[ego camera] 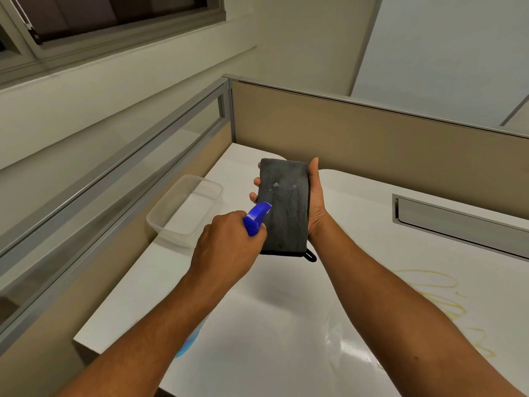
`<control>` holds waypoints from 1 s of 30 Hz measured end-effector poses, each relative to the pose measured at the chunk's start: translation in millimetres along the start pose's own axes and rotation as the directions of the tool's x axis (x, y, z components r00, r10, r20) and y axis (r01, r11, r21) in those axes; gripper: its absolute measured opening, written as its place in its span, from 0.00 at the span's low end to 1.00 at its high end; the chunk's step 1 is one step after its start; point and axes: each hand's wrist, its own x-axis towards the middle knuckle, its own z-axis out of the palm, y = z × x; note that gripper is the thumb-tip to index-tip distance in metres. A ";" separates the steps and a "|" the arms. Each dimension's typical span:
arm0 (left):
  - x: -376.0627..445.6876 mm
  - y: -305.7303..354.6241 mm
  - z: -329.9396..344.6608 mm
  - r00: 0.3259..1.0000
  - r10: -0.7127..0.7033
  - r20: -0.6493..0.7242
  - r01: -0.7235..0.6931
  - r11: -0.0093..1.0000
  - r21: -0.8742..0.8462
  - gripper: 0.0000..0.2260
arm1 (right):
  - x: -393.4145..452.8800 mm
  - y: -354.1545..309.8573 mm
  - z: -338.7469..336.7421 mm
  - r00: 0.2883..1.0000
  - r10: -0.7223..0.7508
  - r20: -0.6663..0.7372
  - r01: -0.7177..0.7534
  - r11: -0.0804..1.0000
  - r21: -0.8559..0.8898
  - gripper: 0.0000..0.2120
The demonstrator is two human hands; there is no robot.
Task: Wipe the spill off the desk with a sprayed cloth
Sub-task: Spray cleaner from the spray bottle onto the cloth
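Observation:
A folded dark grey cloth point(286, 204) stands upright above the white desk point(272, 325), gripped along its edges by my right hand point(315, 207). Pale wet specks show on the cloth's face. My left hand point(226, 247) grips a spray bottle whose blue trigger head point(256, 217) points at the cloth from a few centimetres away. The bottle's body is mostly hidden under my left forearm; a blue tint shows low down point(190, 340). A yellowish scribbled spill point(446, 305) lies on the desk at the right.
An empty clear plastic container point(186, 210) sits at the desk's left edge. Beige partition panels point(372, 133) wall the desk at the back and left. A grey cable slot point(458, 222) is set into the desk at the back right.

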 end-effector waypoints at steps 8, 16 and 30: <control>-9.6 15.4 17.8 0.992 0.129 0.001 -0.129 0.991 0.042 0.17 | 0.0 4.1 7.5 0.995 0.091 0.036 -0.089 0.995 -0.055 0.57; -18.2 14.6 23.0 0.988 0.152 0.008 -0.152 0.988 -0.005 0.18 | -13.3 2.8 7.2 0.994 0.095 0.049 -0.095 0.995 -0.019 0.55; -5.6 -121.7 -32.1 0.935 -0.061 -0.349 -0.140 0.841 -0.523 0.06 | -39.1 12.1 -2.5 0.993 0.110 0.030 -0.112 0.992 0.051 0.53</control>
